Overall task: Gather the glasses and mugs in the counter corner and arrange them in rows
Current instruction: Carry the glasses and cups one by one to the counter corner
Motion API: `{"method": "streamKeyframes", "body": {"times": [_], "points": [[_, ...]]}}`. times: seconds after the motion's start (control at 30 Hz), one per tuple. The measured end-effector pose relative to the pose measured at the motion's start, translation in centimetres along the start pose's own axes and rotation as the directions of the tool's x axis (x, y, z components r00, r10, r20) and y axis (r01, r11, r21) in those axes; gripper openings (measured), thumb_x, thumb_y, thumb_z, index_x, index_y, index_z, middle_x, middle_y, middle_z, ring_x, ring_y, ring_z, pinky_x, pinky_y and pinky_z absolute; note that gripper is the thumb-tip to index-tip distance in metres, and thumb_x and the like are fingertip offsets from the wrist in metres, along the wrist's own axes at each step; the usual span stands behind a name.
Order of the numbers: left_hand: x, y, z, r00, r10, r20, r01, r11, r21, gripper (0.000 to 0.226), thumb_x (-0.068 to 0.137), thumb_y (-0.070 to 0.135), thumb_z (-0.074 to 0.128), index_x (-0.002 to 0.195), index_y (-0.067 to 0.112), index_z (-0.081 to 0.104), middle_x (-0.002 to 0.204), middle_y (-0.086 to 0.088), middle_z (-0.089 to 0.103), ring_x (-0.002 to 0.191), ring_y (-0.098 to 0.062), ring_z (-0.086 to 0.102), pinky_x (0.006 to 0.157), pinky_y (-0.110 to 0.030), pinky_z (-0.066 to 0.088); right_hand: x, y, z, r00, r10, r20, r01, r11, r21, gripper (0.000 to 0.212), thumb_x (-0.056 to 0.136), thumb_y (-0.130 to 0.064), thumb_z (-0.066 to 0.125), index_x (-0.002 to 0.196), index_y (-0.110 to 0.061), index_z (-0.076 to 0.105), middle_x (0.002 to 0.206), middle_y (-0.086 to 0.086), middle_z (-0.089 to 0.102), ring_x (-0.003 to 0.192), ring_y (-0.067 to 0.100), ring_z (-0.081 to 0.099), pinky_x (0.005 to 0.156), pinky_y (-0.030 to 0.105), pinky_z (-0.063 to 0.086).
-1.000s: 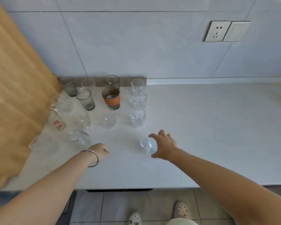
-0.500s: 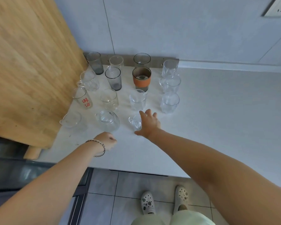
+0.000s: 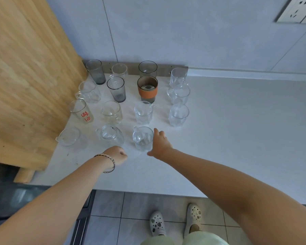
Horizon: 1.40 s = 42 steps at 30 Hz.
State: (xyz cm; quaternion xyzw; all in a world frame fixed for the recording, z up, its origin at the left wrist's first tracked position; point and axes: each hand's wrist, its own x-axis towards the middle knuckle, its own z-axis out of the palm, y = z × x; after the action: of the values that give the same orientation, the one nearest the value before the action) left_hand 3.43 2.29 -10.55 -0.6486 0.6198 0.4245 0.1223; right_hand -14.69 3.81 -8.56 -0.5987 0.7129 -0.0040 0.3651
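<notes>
White counter point(image 3: 237, 121) runs along a pale tiled wall and meets a wooden board point(image 3: 25, 68) at 10 o'clock, where the glassware stands in four lines. A second ago the small clear mug point(image 3: 143, 138) was out on open counter at 4 o'clock of the group, in the right hand point(image 3: 160, 144). Now it stands upright in the nearest line, at 6 o'clock of a clear tumbler point(image 3: 143, 112) and at 3 o'clock of a round jug point(image 3: 111, 136). The right hand lies against the mug's right side, fingers at the far rim and thumb spread toward the near edge. Whether it still grips or has let go I cannot tell. The left hand point(image 3: 117, 154), bracelet point(image 3: 109, 161) at the wrist, is curled into a loose fist on the counter at 6 o'clock of the jug and holds nothing. The near line now counts three; the spot at 6 o'clock of the rightmost glass point(image 3: 178, 114) stays bare, so the arranging looks almost finished.
</notes>
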Motion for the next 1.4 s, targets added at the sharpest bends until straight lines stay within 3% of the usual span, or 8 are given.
{"method": "streamKeyframes", "body": {"times": [0.13, 0.27, 0.5, 0.6, 0.7, 1.13, 1.3, 1.4], "points": [[0.4, 2.9, 1.5, 0.999, 0.043, 0.034, -0.045, 0.996, 0.073, 0.025, 0.088, 0.013, 0.041, 0.064, 0.02, 0.036, 0.072, 0.0, 0.038, 0.072, -0.018, 0.037, 0.058, -0.024, 0.025, -1.9, 5.6, -2.1, 0.978, 0.054, 0.2, -0.03, 0.992, -0.124, 0.067, 0.083, -0.021, 0.069, 0.141, -0.011, 0.036, 0.141, 0.011, 0.04, 0.129, 0.026, 0.044, 0.104, 0.036, 0.042], [0.6, 8.6, 4.1, 0.983, 0.137, 0.122, -0.158, 0.97, 0.186, 0.028, 0.087, 0.012, 0.041, 0.061, 0.02, 0.034, 0.065, 0.0, 0.035, 0.068, -0.019, 0.034, 0.053, -0.024, 0.021, -4.5, 13.3, -5.3, 0.948, 0.204, 0.243, -0.164, 0.971, -0.177, 0.051, 0.09, -0.025, 0.06, 0.136, -0.01, 0.045, 0.142, 0.006, 0.045, 0.13, 0.023, 0.044, 0.104, 0.033, 0.039], [0.9, 23.7, 8.7, 0.928, 0.306, 0.212, -0.37, 0.822, 0.433, 0.034, 0.084, 0.006, 0.038, 0.057, 0.022, 0.025, 0.062, -0.001, 0.028, 0.054, -0.018, 0.023, 0.048, -0.027, 0.015, -8.6, 29.2, -12.0, 0.896, 0.429, 0.119, -0.413, 0.901, -0.133, 0.044, 0.092, -0.027, 0.052, 0.131, -0.007, 0.05, 0.138, 0.008, 0.05, 0.127, 0.025, 0.048, 0.102, 0.034, 0.041], [2.4, 30.6, 12.2, 0.902, 0.349, 0.252, -0.429, 0.776, 0.462, 0.036, 0.083, 0.007, 0.039, 0.055, 0.024, 0.023, 0.067, -0.002, 0.03, 0.062, -0.019, 0.026, 0.049, -0.027, 0.013, -10.4, 36.2, -15.3, 0.885, 0.458, 0.084, -0.455, 0.889, -0.054, 0.047, 0.094, -0.03, 0.05, 0.136, -0.009, 0.046, 0.145, 0.005, 0.042, 0.133, 0.023, 0.04, 0.107, 0.033, 0.036], [3.8, 37.7, 16.3, 0.892, 0.359, 0.276, -0.451, 0.756, 0.475, 0.032, 0.085, 0.01, 0.04, 0.06, 0.026, 0.03, 0.085, -0.003, 0.036, 0.078, -0.018, 0.031, 0.05, -0.025, 0.014, -11.8, 43.4, -18.5, 0.875, 0.481, 0.05, -0.482, 0.876, 0.018, 0.048, 0.094, -0.031, 0.05, 0.139, -0.014, 0.044, 0.148, 0.001, 0.038, 0.137, 0.021, 0.036, 0.109, 0.031, 0.033], [6.9, 66.7, 30.0, 0.881, 0.354, 0.314, -0.47, 0.73, 0.496, 0.035, 0.087, 0.013, 0.042, 0.058, 0.027, 0.028, 0.087, -0.001, 0.038, 0.079, -0.018, 0.032, 0.051, -0.024, 0.017, -15.3, 70.6, -34.7, 0.819, 0.573, -0.012, -0.564, 0.81, 0.158, 0.041, 0.092, -0.029, 0.053, 0.131, -0.015, 0.051, 0.138, 0.004, 0.05, 0.127, 0.022, 0.048, 0.104, 0.031, 0.04], [8.8, 72.5, 31.8, 0.876, 0.361, 0.32, -0.481, 0.692, 0.537, 0.031, 0.088, 0.012, 0.041, 0.061, 0.024, 0.033, 0.086, -0.003, 0.041, 0.077, -0.02, 0.034, 0.053, -0.025, 0.021, -13.3, 77.1, -40.6, 0.754, 0.627, -0.194, -0.597, 0.778, 0.195, 0.041, 0.091, -0.027, 0.053, 0.131, -0.016, 0.05, 0.137, 0.005, 0.051, 0.122, 0.025, 0.052, 0.095, 0.03, 0.044], [9.8, 74.3, 32.0, 0.887, 0.342, 0.31, -0.462, 0.688, 0.56, 0.025, 0.089, 0.012, 0.04, 0.066, 0.022, 0.041, 0.086, -0.002, 0.047, 0.077, -0.021, 0.04, 0.06, -0.026, 0.03, -11.4, 79.4, -44.5, 0.665, 0.647, -0.373, -0.575, 0.763, 0.296, 0.045, 0.089, -0.026, 0.054, 0.132, -0.012, 0.049, 0.135, 0.01, 0.049, 0.119, 0.031, 0.052, 0.093, 0.032, 0.044]]}}
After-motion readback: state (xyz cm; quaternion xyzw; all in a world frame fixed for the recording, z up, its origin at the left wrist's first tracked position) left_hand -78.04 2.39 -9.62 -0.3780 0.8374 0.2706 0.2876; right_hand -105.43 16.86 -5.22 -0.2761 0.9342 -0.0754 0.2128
